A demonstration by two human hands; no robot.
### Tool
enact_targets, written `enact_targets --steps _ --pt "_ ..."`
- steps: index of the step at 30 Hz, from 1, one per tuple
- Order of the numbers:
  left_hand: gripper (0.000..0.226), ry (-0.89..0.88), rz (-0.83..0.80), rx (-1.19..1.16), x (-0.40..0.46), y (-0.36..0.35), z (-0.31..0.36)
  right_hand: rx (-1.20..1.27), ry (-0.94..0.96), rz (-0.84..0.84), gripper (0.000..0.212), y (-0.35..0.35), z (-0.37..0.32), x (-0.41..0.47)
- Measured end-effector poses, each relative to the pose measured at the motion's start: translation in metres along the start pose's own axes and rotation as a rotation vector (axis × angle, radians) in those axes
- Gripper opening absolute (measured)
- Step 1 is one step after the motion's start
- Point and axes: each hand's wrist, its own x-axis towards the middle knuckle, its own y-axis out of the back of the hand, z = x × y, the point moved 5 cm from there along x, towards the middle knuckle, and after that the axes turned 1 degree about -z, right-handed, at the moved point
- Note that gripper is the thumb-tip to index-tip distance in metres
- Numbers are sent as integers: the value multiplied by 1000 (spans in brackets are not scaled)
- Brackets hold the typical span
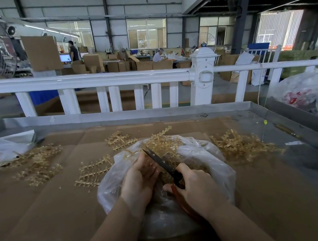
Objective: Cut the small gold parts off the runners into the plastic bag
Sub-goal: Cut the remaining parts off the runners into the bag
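The tabletop [272, 120] is a metal tray with a raised rim along its far edge and its right side, lined with brown cardboard [55, 209]. A white railing [91, 82] runs just behind the far rim. Bare cardboard lies open at 7 to 9 o'clock and at 3 to 4 o'clock of the hands.

The plastic bag [212, 154], clear and crumpled, sits at the middle near edge with its mouth open toward 12 o'clock. The left hand [140, 179] curls its fingers round a gold runner over the bag's mouth; what it holds is mostly hidden. The right hand [196, 187] grips the red handles of the scissors [164, 165], whose dark blades point toward 11 o'clock, alongside the left fingers.

Gold runners, translucent amber branching strips with small stubs, lie in heaps: a pile in the bag [168, 141] at 12 o'clock, a tangled heap [241, 145] at 2 o'clock, a flat frame [95, 172] at 9 o'clock just beside the bag, a small cluster [119, 140] at 11 o'clock, and a spread [35, 164] at 10 o'clock.
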Motion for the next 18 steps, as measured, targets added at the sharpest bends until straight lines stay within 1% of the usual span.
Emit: enact_targets --steps 3,8,15,18 --pt "22 16 66 -10 6 4 -1 -35 18 15 46 1 -1 0" --pt "29 28 91 -13 9 9 -2 -85 35 19 46 0 -2 0" --pt "25 18 114 30 9 10 -3 -92 34 44 46 -3 1 1" --pt "19 26 110 51 5 9 -4 -61 35 66 43 -5 2 1"
